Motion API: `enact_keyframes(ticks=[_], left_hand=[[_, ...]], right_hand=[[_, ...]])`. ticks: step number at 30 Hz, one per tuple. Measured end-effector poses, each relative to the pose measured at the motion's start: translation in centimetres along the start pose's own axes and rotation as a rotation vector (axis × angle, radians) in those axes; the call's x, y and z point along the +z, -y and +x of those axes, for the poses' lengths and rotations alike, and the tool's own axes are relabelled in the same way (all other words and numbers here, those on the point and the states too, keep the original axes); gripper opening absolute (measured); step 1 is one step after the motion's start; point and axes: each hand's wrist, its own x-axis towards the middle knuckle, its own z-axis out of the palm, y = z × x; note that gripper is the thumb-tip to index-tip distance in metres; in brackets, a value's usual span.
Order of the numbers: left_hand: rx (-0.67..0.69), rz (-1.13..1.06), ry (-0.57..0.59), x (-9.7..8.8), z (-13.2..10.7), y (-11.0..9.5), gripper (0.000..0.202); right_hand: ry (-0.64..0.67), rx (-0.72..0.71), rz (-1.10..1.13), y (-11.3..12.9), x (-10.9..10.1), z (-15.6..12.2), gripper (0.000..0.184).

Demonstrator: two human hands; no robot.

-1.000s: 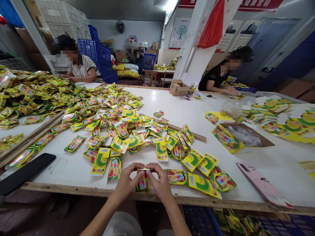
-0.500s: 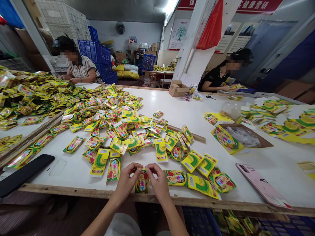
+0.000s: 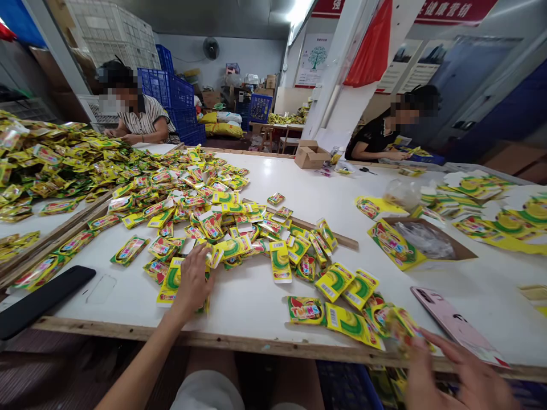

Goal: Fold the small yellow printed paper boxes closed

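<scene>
A small, blurred yellow-and-green packet [image 3: 400, 323] lay at the right hand's [image 3: 459, 373] fingertips; a careless knock could have sent it over the edge; that hand's grip I could not tell; the left hand [image 3: 194, 285] curled over a flat yellow-and-green carton [image 3: 171, 280], pinch unclear, and might have dragged neighbours; under both spread a white, wood-edged tabletop [image 3: 252, 310]; beyond stood blue plastic crates [image 3: 164, 91].

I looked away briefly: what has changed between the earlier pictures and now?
The left hand has moved left and forward, to the packets. The right hand has swung far right, a blurred packet at its fingertips; whether it is gripped is unclear. The packet both hands held is gone from the table's front edge. The pink phone, black phone and open carton stayed put.
</scene>
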Motion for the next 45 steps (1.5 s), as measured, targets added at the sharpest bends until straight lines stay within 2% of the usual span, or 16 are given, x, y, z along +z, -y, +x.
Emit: enact_keyframes(ticks=[2, 5, 8, 10, 14, 17, 21, 25, 29, 33, 39, 45], left_hand=[[-0.017, 0.037, 0.031, 0.4, 0.8, 1.6, 0.037], [-0.057, 0.04, -0.026, 0.3, 1.4, 2.3, 0.026], [-0.172, -0.075, -0.128, -0.8, 1.6, 0.8, 0.027], [-0.257, -0.295, -0.124, -1.7, 1.4, -1.0, 0.028], [-0.353, -0.797, 0.048, -2.0, 0.0, -5.2, 0.038], [-0.377, -0.984, 0.21, -1.0, -2.0, -7.7, 0.038], [-0.28, -0.911, 0.418, 0.7, -4.1, -8.2, 0.026], [-0.223, -0.819, 0.433, 1.6, -4.8, -7.1, 0.021], [-0.199, -0.802, 0.359, 2.0, -4.8, -6.7, 0.018], [-0.295, -0.883, 0.247, 2.3, -4.9, -7.1, 0.025], [-0.24, -0.845, 0.33, 1.7, -4.7, -7.6, 0.016], [-0.378, -0.835, 0.266, 1.8, -4.3, -8.1, 0.018]], right_hand=[[-0.058, 0.005, -0.047, -0.7, -0.9, 0.5, 0.027], [0.026, 0.057, 0.093, 0.7, -0.3, -0.7, 0.025], [0.175, 0.135, 0.281, 3.2, 1.7, -2.8, 0.026], [0.268, 0.202, 0.403, 4.9, 3.0, -4.1, 0.024], [0.501, 0.261, 0.666, 8.4, 5.6, -5.9, 0.02], [0.668, 0.317, 0.842, 10.4, 7.4, -6.9, 0.025], [0.816, 0.36, 0.978, 11.1, 9.5, -8.3, 0.022], [0.945, 0.285, 0.937, 10.8, 10.3, -8.6, 0.018], [0.918, 0.213, 0.911, 11.2, 10.7, -8.2, 0.022], [0.836, 0.326, 0.94, 11.4, 11.1, -8.4, 0.02], [0.886, 0.215, 0.963, 11.3, 10.3, -8.2, 0.019], [0.877, 0.282, 0.889, 11.7, 10.6, -7.8, 0.017]])
